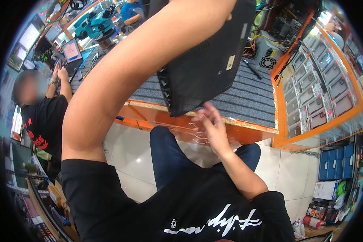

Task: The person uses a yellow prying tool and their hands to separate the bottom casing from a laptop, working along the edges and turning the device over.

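A black laptop (207, 66) is tilted up over the bench's front edge, with its underside toward me. Vents and a small pale label show on that face. My left arm reaches across in front of it to the top of the view. Most of my left hand lies beyond the picture; only what looks like a fingertip (230, 17) shows by the laptop. Just below the laptop's lower edge is my right hand (211, 125), fingers apart and slightly blurred, with nothing visible in them. Whether its fingertips touch the laptop I cannot tell.
A grey striped mat (252, 99) covers the orange-edged bench. On it lie a dark pen-like tool (252, 68) and a metal power supply (268, 52) with wires. A glass display case (314, 97) stands right. Back left are a teal microscope (97, 24) and a seated person (44, 117).
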### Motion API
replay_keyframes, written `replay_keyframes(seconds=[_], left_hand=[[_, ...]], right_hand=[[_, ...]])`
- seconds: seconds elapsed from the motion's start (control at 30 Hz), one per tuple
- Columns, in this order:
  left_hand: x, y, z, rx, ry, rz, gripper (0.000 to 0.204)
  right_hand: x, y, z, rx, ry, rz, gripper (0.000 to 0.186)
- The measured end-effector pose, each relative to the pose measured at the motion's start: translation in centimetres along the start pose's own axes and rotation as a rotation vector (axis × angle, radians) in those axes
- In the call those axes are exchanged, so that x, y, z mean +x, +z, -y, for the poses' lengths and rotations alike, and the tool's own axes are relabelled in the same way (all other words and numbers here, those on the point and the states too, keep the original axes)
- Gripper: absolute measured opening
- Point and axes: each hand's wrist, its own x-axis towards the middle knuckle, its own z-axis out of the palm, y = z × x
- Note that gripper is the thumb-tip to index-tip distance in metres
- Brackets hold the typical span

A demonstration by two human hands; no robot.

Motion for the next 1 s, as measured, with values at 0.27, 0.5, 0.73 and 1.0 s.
replay_keyframes(seconds=[0.27, 0.5, 0.73, 1.0], left_hand=[[0.2, 0.1, -3.7, 0.209, -0.165, -0.014, 0.034], [-1.2, -5.5, 0.9, -0.309, -0.036, 0.285, 0.050], [-8.4, -2.8, 8.5, -0.918, 0.101, -0.045, 0.065], [-11.7, -1.4, 9.7, -0.902, -0.005, -0.330, 0.061]], right_hand=[[3.9, 1.6, -3.0, -1.235, -0.946, -0.191, 0.121], [3.9, -1.9, -2.1, -1.324, -0.896, -0.181, 0.114], [3.2, 0.4, -3.3, -1.204, -0.942, -0.129, 0.109], [1.8, 1.3, -2.7, -1.185, -0.943, -0.082, 0.104]])
